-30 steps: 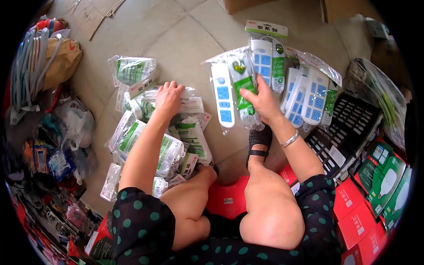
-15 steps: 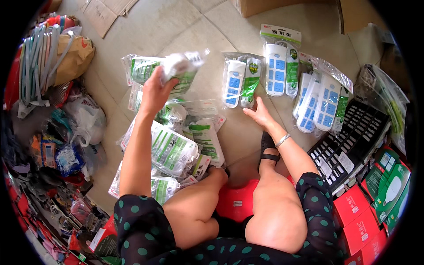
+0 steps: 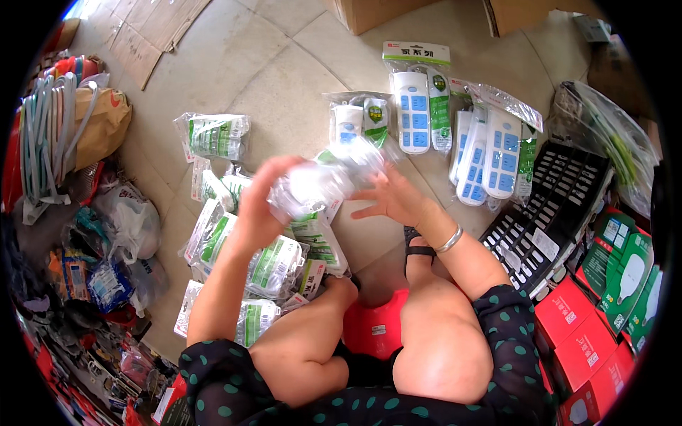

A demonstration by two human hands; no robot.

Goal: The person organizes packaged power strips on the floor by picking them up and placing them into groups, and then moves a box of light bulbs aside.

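My left hand (image 3: 264,206) is closed on a packaged power strip (image 3: 320,186), white in a clear bag and smeared by motion, above the floor between my knees and the far row. My right hand (image 3: 394,199) is at the package's right end with its fingers spread; whether they touch the bag I cannot tell. Beyond the hands, a bagged power strip (image 3: 348,122) with blue sockets lies partly hidden. Next to it are a larger one (image 3: 412,113) and an overlapping group (image 3: 503,153). Under and beside my left forearm lies a pile of green-striped packages (image 3: 275,266).
A single green-striped package (image 3: 217,135) lies at the pile's far end. On the right are a black tray of switch-like pieces (image 3: 550,206) and red boxes (image 3: 565,319). Plastic bags (image 3: 131,220) crowd the left. Cardboard boxes (image 3: 376,14) stand at the back.
My left hand has brought the package down and to the right, toward my right hand. My right hand has moved left and slightly nearer to me, to the package's end. The view has shifted slightly.
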